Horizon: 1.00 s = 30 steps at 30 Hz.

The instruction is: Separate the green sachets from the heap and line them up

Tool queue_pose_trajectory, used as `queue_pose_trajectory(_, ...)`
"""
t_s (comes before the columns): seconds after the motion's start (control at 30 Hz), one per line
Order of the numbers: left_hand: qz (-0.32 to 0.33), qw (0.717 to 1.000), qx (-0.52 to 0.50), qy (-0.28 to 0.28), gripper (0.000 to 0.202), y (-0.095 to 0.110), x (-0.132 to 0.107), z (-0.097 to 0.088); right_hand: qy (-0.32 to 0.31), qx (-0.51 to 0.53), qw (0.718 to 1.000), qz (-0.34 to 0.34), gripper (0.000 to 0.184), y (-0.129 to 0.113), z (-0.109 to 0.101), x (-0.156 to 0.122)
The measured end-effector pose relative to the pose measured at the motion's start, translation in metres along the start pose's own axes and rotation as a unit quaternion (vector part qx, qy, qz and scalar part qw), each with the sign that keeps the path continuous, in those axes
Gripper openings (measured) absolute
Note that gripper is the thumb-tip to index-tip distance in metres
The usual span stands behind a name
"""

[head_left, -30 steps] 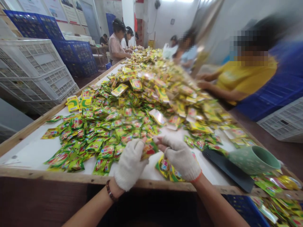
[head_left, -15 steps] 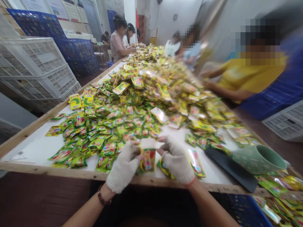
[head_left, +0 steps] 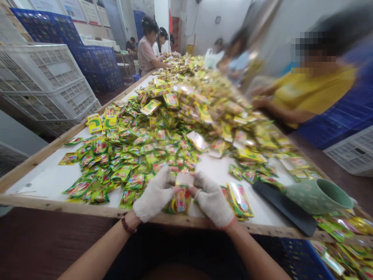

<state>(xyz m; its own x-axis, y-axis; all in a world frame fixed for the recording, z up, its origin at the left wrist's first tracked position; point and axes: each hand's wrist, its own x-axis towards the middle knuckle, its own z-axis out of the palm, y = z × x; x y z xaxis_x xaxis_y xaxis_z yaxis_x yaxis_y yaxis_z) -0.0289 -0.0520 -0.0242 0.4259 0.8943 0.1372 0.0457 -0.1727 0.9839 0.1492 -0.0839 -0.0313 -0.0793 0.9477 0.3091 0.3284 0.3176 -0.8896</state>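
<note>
Pinching one sachet [head_left: 180, 199] from both sides: left hand [head_left: 154, 196] and right hand [head_left: 211, 199], both gloved, fingers closed on its upper corners, sachet upright just above the table's wooden front edge [head_left: 72, 209]. Loose pile [head_left: 163, 132] starts right behind the knuckles. Small stack [head_left: 239, 200] sits just beside the right hand, with dark tray [head_left: 279, 206] and tipped green mug [head_left: 317, 196] beyond. Bare white tabletop [head_left: 43, 182] open at far left.
</note>
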Motion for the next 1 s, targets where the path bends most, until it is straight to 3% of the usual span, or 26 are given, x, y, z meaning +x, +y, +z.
queue_pose_trajectory(0.1,0.029,0.993,0.112,0.017,0.014,-0.001,-0.001,-0.004,-0.030,-0.057,0.998,-0.011,0.019,-0.003,-0.004,0.000)
queue_pose_trajectory(0.17,0.049,0.983,0.177,0.020,0.016,0.002,-0.002,-0.007,-0.053,-0.072,0.996,-0.023,0.020,-0.007,-0.008,0.000)
queue_pose_trajectory(0.3,0.034,0.981,0.192,-0.017,0.020,0.012,0.002,-0.010,-0.049,-0.058,0.997,-0.006,0.025,-0.015,-0.010,0.002)
queue_pose_trajectory(0.43,0.048,0.975,0.215,-0.018,0.020,0.014,0.005,-0.011,-0.034,-0.052,0.998,-0.012,0.020,-0.015,-0.008,0.006)
queue_pose_trajectory(0.53,0.113,0.956,0.270,-0.022,0.020,0.013,0.000,-0.013,-0.053,-0.084,0.993,-0.063,0.021,-0.013,-0.012,0.003)
queue_pose_trajectory(0.67,0.257,0.904,0.342,-0.016,0.016,0.008,-0.010,-0.014,-0.066,-0.128,0.971,-0.189,0.023,-0.007,-0.015,-0.009)
queue_pose_trajectory(0.73,0.295,0.883,0.365,-0.009,0.018,0.006,-0.013,-0.012,-0.063,-0.139,0.966,-0.207,0.026,-0.005,-0.013,-0.013)
queue_pose_trajectory(0.87,0.253,0.896,0.365,-0.009,0.018,0.008,-0.004,-0.010,-0.052,-0.120,0.983,-0.132,0.024,-0.005,-0.012,-0.007)
queue_pose_trajectory(1.0,0.152,0.910,0.380,0.059,0.020,0.013,0.023,-0.010,-0.062,-0.152,0.986,-0.016,0.023,-0.008,-0.033,0.021)
